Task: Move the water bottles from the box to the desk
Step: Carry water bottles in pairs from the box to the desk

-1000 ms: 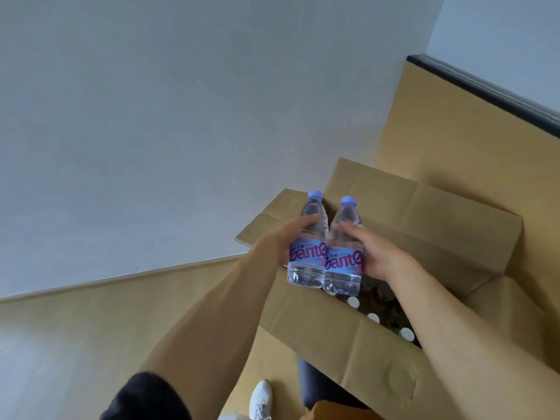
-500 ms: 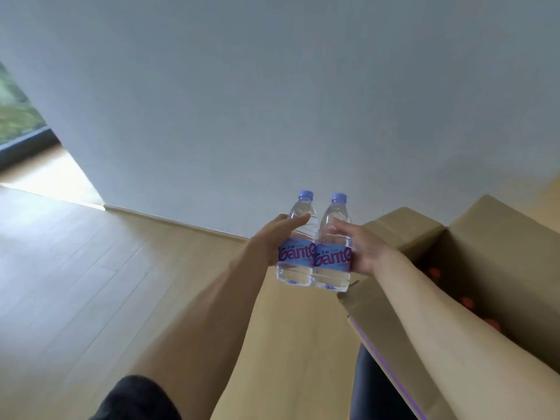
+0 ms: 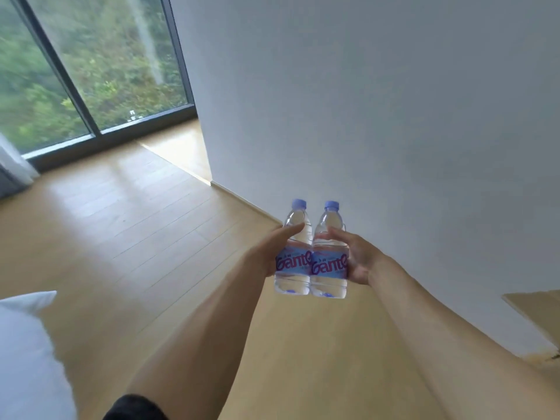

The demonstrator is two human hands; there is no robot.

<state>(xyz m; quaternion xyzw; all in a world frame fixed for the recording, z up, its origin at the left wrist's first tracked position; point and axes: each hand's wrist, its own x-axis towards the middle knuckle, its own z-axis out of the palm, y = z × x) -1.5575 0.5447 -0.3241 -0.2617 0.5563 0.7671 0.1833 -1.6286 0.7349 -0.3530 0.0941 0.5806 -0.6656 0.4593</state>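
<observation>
My left hand (image 3: 269,253) gripped one water bottle (image 3: 293,253), my right hand (image 3: 359,259) the other bottle (image 3: 329,256), both upright and touching above the floor (image 3: 136,237). No bench showed; carrying them steadily, pressed together, seemed wisest.

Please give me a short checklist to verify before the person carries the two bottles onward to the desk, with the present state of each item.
1. Left hand grips the left water bottle: ok.
2. Right hand grips the right water bottle: ok.
3. Both purple caps are on: ok.
4. Bottles upright, side by side: ok.
5. Desk in view as the target: not ok, it does not show.
6. Wooden floor ahead free of obstacles: ok for the part visible.
</observation>
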